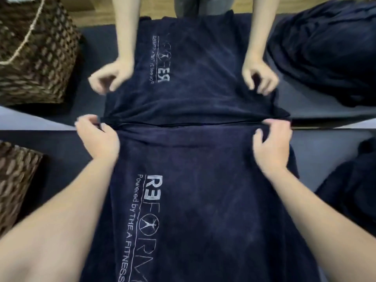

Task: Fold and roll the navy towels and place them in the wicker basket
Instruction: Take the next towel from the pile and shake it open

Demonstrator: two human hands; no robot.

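Note:
A navy towel (203, 210) with white printed lettering lies spread lengthwise on the dark surface in front of me. My left hand (97, 137) pinches its far left corner, and my right hand (270, 143) pinches its far right corner, both at the edge next to a mirror. The wicker basket (14, 180) stands at the left edge of the view, left of my left forearm. A heap of more navy towels (354, 190) lies at the right.
A mirror (193, 58) stands right behind the towel's far edge and repeats the hands, the towel, the basket and the heap. The dark mat (67, 157) shows between basket and towel.

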